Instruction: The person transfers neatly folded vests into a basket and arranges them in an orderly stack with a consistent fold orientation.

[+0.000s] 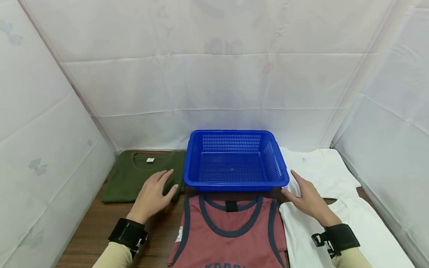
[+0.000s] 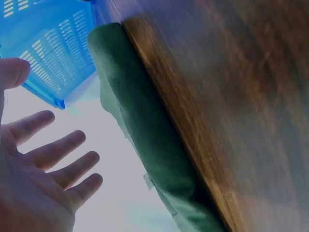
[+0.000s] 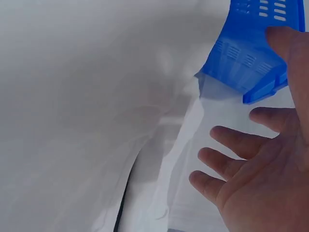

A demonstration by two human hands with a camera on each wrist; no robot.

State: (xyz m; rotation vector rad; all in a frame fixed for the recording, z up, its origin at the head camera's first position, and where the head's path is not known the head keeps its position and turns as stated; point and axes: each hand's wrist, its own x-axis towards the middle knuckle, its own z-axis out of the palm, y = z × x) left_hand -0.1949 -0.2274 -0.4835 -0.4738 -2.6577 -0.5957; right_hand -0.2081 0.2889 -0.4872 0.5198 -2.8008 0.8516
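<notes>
A blue plastic basket (image 1: 233, 187) with slotted walls stands at the back centre, nothing in it. Over the front right of a folded green T-shirt (image 1: 126, 178) hovers my left hand (image 1: 154, 195), fingers spread and holding nothing. My right hand (image 1: 310, 200) is spread too, its fingertips beside the basket's right front corner, above the white T-shirts. One folded white T-shirt (image 1: 321, 166) lies at the back right, another white T-shirt (image 1: 368, 236) in front of it. In the left wrist view the green shirt's folded edge (image 2: 140, 121) shows beyond the fingers.
A red sleeveless top (image 1: 227, 246) with dark trim and printed lettering lies at the front centre, before the basket. Underneath is a brown wooden table (image 1: 87, 240). White sheet walls (image 1: 216, 86) enclose the back and both sides.
</notes>
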